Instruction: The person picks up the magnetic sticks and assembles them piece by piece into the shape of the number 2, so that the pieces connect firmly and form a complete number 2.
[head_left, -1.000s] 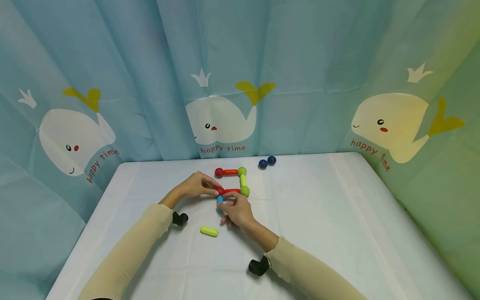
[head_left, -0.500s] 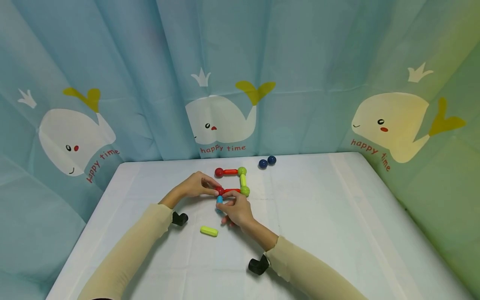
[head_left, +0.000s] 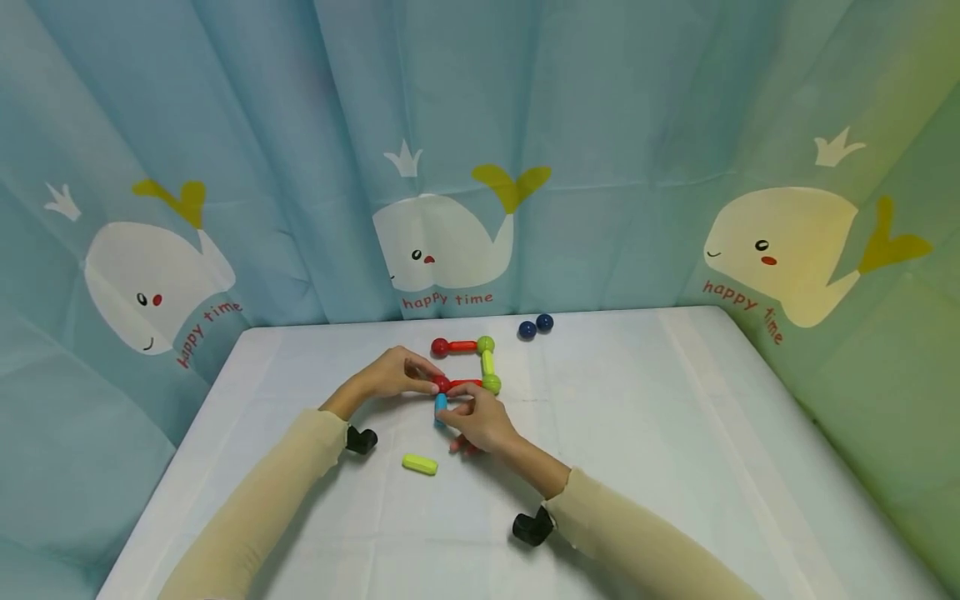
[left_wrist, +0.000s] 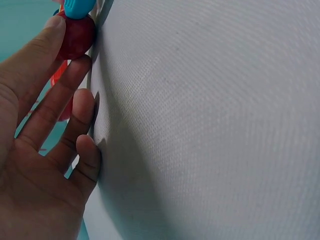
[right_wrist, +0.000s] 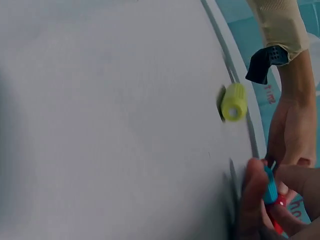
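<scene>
In the head view the left hand (head_left: 393, 372) pinches a red ball (head_left: 442, 384) between thumb and fingers; the left wrist view shows this ball (left_wrist: 76, 38) with a blue rod (left_wrist: 79, 7) against it. The right hand (head_left: 483, 419) holds the blue rod (head_left: 440, 409) by its side, the rod's far end at the ball. From that ball a red rod (head_left: 467, 384) runs right to a green ball (head_left: 491, 384). A green rod (head_left: 488, 363) links it to another green ball (head_left: 486, 344), joined by a red rod (head_left: 462, 347) to a second red ball (head_left: 439, 347).
A loose yellow-green rod (head_left: 419, 464) lies on the white tabletop (head_left: 645, 433) nearer the front, also visible in the right wrist view (right_wrist: 234, 102). Two dark blue balls (head_left: 527, 331) sit near the back edge. A blue curtain (head_left: 615, 125) with whale prints hangs behind.
The right forearm and wrist have shifted slightly to the right, while the fingers stay at the blue rod. The left hand keeps its hold on the red ball. The head view has tilted very slightly.
</scene>
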